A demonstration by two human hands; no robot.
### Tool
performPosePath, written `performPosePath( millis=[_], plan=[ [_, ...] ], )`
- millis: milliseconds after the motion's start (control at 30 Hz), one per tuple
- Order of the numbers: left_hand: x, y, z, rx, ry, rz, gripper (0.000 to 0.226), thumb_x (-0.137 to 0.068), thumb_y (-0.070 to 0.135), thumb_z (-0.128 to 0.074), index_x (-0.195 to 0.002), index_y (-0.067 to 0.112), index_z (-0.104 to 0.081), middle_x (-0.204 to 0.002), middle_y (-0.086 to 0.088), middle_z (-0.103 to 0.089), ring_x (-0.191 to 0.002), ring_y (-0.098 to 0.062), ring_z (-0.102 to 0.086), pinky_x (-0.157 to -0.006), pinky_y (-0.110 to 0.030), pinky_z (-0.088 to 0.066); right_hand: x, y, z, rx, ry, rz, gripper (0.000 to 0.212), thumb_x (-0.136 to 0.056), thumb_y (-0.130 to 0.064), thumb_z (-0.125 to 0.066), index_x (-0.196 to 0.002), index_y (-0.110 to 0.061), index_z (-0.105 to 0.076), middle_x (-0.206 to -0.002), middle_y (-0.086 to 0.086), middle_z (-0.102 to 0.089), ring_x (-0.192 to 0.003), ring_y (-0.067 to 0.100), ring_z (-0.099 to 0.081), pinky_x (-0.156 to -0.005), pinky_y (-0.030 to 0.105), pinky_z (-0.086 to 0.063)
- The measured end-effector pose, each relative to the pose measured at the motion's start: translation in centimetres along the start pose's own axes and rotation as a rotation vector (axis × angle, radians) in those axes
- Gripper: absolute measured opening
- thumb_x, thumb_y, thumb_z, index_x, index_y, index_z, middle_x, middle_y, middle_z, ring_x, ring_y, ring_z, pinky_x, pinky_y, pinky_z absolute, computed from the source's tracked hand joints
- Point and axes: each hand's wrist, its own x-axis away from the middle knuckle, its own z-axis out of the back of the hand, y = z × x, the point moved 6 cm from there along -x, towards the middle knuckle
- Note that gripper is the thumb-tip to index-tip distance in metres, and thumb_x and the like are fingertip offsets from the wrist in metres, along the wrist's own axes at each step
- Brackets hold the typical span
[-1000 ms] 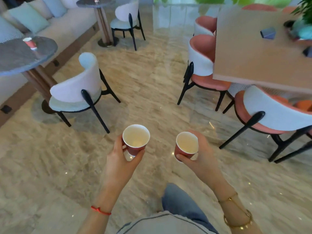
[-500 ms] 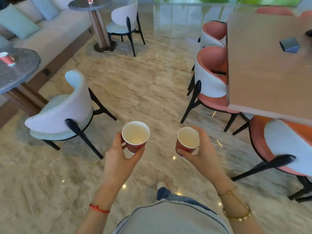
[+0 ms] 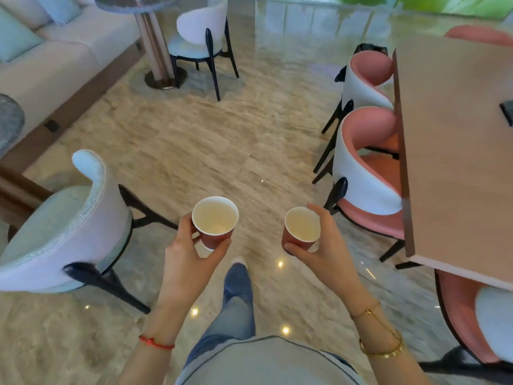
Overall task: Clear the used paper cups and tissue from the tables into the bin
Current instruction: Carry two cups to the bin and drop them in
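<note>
Cups are what we are carrying, one in each of our hands, above the marble floor (image 3: 211,151) and well apart from any tabletop. Our left hand (image 3: 191,255) is gripping the left paper cup (image 3: 215,220), thumb and fingers curling round its red wall below the rim, and the cup is standing upright with its mouth facing us. We are seeing only a pale cream inside, with no liquid that we can make out. Our right hand (image 3: 329,252) is holding the right paper cup (image 3: 302,227) the same way, fingers wrapping its red side, the cup tilting slightly toward the left one; its inside is looking pale as well, and whether anything is lying in the bottom we cannot tell. The two cups are staying apart, not touching. A jeans leg (image 3: 236,307) is showing between our arms. To our left a light blue chair (image 3: 69,226) is sitting beside a dark round tabletop (image 3: 9,120); to our right pink chairs (image 3: 369,173) are tucking under a long wooden tabletop (image 3: 458,162). A second round tabletop (image 3: 133,2) is standing further ahead by a sofa (image 3: 55,51), and what is resting on it is too blurred for us to name.
</note>
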Motion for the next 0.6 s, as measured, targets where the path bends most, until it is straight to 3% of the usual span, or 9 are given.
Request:
performPosePath(
  millis=[167,333,600],
  plan=[
    [-14.9,1.4,-2.5,0.037,-0.025,-0.052,0.068,-0.067,0.027,-0.085,-0.124,0.02,-0.049,-0.108,0.011,-0.06,-0.089,0.01,-0.057,-0.067,0.0,-0.043,-13.9,-0.2,-0.1,-0.018,0.061,0.003,0.085,-0.069,-0.036,-0.083,-0.137,-0.031,-0.032,-0.133,-0.009,-0.044,-0.119,0.007,-0.045,-0.094,0.021,-0.039],
    [-28.9,4.1,-5.7,0.077,-0.101,-0.111,0.062,-0.07,0.031,-0.083,-0.119,0.033,-0.046,-0.108,0.022,-0.058,-0.097,0.011,-0.058,-0.07,-0.002,-0.044,-26.9,0.0,0.7,-0.045,0.109,-0.02,0.085,-0.068,-0.035,-0.084,-0.136,-0.033,-0.033,-0.133,-0.011,-0.045,-0.121,0.006,-0.045,-0.1,0.025,-0.039],
    [-46.9,7.3,-14.1,0.103,-0.223,-0.153,0.062,-0.071,0.03,-0.083,-0.121,0.033,-0.046,-0.11,0.023,-0.058,-0.098,0.015,-0.056,-0.072,-0.001,-0.043,-42.3,5.6,2.3,-0.032,0.186,-0.156,0.084,-0.068,-0.035,-0.084,-0.137,-0.031,-0.034,-0.133,-0.009,-0.046,-0.12,0.007,-0.046,-0.096,0.018,-0.037]
  ],
)
